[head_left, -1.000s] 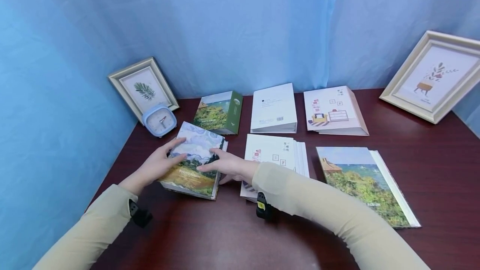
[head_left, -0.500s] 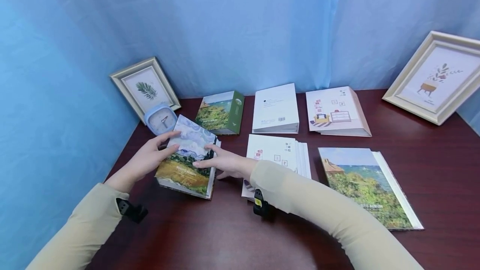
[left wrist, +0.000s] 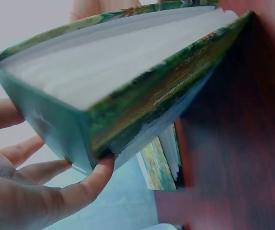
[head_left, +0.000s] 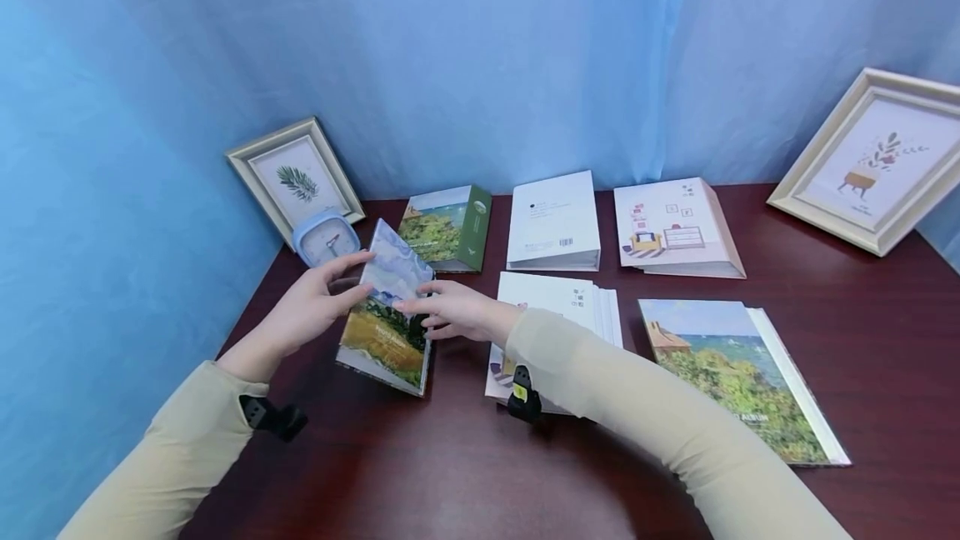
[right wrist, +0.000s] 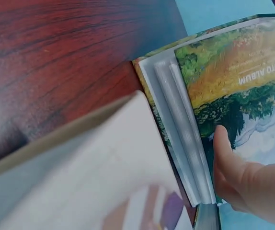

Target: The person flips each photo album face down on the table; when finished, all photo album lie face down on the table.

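A photo album (head_left: 386, 336) with a painted landscape cover stands tilted at the left of the table, held between both hands. My left hand (head_left: 307, 311) grips its spine side; in the left wrist view the thumb lies on the front cover and the fingers reach round the green spine (left wrist: 51, 117). At the page-edge side, my right hand (head_left: 468, 311) holds the album, its thumb (right wrist: 226, 155) on the cover in the right wrist view. Its other fingers are partly hidden there. White page edges show between the covers in both wrist views.
Behind stand a green-spined album (head_left: 446, 227), a white album (head_left: 555, 219) and a pink-spined album (head_left: 667, 227). A white album stack (head_left: 551, 290) lies under the right forearm, a seaside-cover album (head_left: 720, 365) to its right. A blue clock (head_left: 326, 240) and two picture frames (head_left: 296, 182) flank them.
The photo album has tipped up more steeply and shifted slightly right, so its cover looks narrower. Both hands have moved with it, the right one slightly upward.
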Demonstrator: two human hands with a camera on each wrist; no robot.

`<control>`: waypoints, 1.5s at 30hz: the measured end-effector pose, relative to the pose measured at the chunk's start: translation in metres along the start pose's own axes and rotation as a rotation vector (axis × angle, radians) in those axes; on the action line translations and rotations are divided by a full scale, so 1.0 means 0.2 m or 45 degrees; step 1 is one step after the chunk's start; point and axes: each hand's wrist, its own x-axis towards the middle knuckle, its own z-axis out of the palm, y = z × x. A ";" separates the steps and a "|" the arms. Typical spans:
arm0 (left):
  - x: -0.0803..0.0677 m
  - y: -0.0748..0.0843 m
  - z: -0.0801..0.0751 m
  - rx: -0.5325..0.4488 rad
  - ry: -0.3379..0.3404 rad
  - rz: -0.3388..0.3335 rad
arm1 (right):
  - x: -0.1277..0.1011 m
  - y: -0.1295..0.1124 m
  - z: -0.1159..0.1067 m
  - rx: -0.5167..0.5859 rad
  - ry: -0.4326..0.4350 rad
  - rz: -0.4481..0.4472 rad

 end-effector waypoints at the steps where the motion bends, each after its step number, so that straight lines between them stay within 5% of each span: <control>1: 0.00 0.01 0.00 -0.009 0.006 0.009 | 0.00 0.00 0.00 0.012 -0.001 0.001; 14: 0.04 0.03 0.07 -0.056 0.089 0.012 | -0.04 -0.05 -0.01 0.053 0.003 -0.054; 25: 0.03 -0.05 0.14 -0.202 0.039 0.042 | -0.08 -0.04 0.01 0.049 0.067 -0.064; 37: -0.02 -0.16 0.21 -0.333 -0.098 0.154 | -0.12 -0.04 0.03 0.055 0.088 -0.099; 45: -0.04 -0.27 0.28 -0.531 -0.274 0.328 | -0.17 0.01 0.02 0.125 0.099 -0.161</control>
